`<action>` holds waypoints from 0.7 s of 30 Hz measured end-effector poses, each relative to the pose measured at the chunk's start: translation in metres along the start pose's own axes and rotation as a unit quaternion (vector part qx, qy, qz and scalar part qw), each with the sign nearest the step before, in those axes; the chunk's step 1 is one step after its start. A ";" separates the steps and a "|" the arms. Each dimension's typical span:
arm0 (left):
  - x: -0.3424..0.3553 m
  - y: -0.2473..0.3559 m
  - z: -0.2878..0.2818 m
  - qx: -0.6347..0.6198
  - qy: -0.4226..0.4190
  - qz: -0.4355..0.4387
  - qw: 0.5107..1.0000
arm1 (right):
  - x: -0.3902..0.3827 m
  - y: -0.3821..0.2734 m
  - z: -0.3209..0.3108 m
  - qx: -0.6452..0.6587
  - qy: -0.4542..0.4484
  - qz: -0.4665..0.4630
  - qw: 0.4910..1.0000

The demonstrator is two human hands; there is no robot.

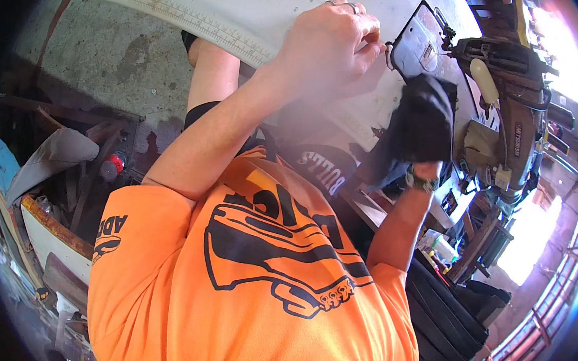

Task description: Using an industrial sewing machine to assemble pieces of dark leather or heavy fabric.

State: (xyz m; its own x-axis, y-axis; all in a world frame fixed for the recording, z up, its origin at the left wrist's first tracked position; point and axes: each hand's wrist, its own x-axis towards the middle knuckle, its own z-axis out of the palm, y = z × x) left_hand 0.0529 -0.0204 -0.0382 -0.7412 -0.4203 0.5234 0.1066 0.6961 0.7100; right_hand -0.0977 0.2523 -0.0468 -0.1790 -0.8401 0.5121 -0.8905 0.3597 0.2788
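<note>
My left hand (339, 42), with a ring on one finger, is raised over the pale tabletop (245, 11). Its thumb and fingers are curled together beside the dark-edged machine plate (419, 47); whatever they pinch is too small to make out. Black cloth (423, 115) covers my right hand, so those fingers are hidden. Only the wrist shows, with a watch (422, 181) on it. The cloth bunches up next to the sewing machine (501, 120) and drapes down toward my lap.
A curved ruler scale (199, 24) runs along the table's near edge. To the right, dark fabric (439, 312) hangs beside the machine's stand. On the left are a bottle with a red label (112, 166) and a grey padded piece (58, 158) above the concrete floor (122, 57).
</note>
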 end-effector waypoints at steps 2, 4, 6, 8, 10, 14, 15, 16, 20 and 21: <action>0.002 0.001 -0.001 -0.003 -0.003 0.006 1.000 | -0.005 0.017 -0.007 -0.001 -0.007 0.004 1.000; 0.004 0.005 0.001 -0.010 -0.006 0.005 1.000 | -0.008 0.066 0.006 -0.009 -0.018 0.018 1.000; 0.002 0.005 0.000 -0.008 -0.010 -0.001 1.000 | 0.003 0.074 0.032 -0.009 -0.023 0.024 0.999; 0.004 0.004 0.002 -0.006 -0.012 -0.004 1.000 | 0.014 0.080 0.053 -0.011 -0.025 0.029 0.999; 0.002 0.002 0.004 0.003 -0.010 0.001 1.000 | 0.024 0.081 0.062 -0.008 -0.025 0.031 0.999; 0.003 0.003 0.005 0.013 -0.005 0.002 1.000 | 0.038 0.064 0.074 -0.001 -0.029 0.030 0.999; 0.003 0.004 0.004 0.016 -0.003 0.000 1.000 | 0.043 0.069 0.072 0.000 -0.032 0.032 0.999; 0.004 0.004 0.003 0.018 0.000 -0.001 1.000 | 0.035 0.063 0.070 0.001 -0.035 0.033 0.999; 0.006 0.005 0.006 0.023 -0.010 0.000 1.000 | 0.036 0.081 0.080 -0.012 -0.055 0.050 0.997; 0.004 0.002 0.004 0.026 -0.005 0.000 1.000 | 0.039 0.074 0.073 -0.007 -0.055 0.045 0.997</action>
State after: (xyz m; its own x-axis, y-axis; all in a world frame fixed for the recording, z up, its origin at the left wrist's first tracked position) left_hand 0.0471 -0.0184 -0.0364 -0.7484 -0.4146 0.5177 0.0719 0.7252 0.6848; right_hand -0.2009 0.2166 -0.0661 -0.3042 -0.8430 0.4436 -0.8625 0.4414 0.2475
